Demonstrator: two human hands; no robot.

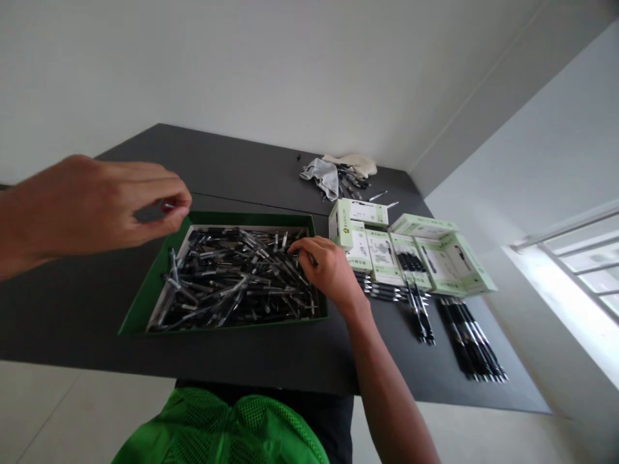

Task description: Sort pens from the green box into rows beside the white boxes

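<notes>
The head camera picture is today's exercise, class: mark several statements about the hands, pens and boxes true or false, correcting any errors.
1. The right hand is at the right end of the green box. True.
2. Both hands lie flat on the table. False: the left hand is raised, fingers curled.
3. The green box holds neat rows. False: its pens lie jumbled.
4. A grey cloth lies beside loose pens. True.
</notes>
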